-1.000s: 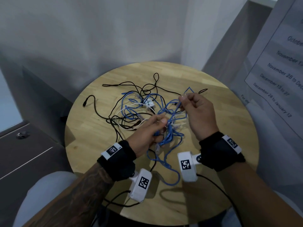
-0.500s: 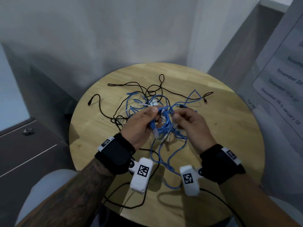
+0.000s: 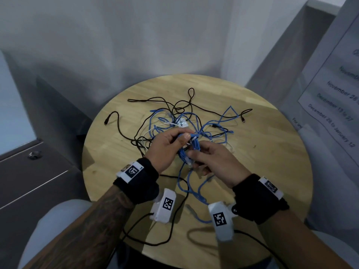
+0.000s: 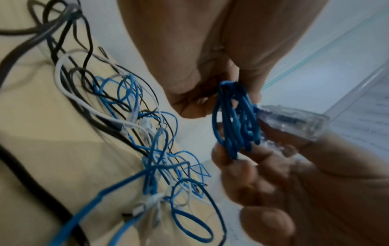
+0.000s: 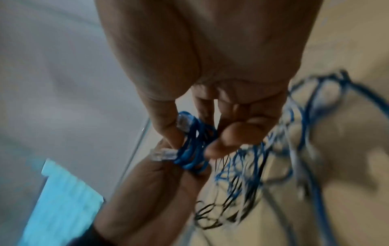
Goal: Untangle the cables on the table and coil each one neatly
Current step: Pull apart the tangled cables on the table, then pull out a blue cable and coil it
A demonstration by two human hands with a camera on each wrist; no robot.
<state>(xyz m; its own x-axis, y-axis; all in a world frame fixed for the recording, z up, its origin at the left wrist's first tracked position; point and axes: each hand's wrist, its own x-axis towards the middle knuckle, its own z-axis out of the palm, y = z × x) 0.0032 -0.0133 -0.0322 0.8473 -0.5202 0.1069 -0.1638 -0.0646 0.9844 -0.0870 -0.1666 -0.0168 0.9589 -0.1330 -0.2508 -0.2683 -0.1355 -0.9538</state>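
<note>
A tangle of blue cable (image 3: 196,121), black cable (image 3: 155,100) and white cable (image 3: 162,126) lies on the round wooden table (image 3: 272,156). Both hands hold a bunch of blue loops (image 3: 185,151) just above it. My left hand (image 3: 184,140) pinches the top of the bunch (image 4: 233,126) between thumb and fingers. From below, my right hand (image 3: 193,159) grips the same loops (image 5: 192,153) with curled fingers. A clear plug (image 4: 294,121) juts out beside the right thumb, and the right wrist view shows two clear plugs (image 5: 163,154) at the bunch. More blue cable hangs toward the near edge.
A black plug end (image 3: 106,121) lies at the table's left, another (image 3: 243,119) at the right. The wrist cameras' black cords (image 3: 171,230) trail over the near edge. A grey cabinet (image 3: 38,181) stands left, and a printed notice (image 3: 334,105) hangs right.
My right hand let the raised blue loop drop and came in and down to meet the left hand. The left hand gathered the blue loops and lifted them a little farther out.
</note>
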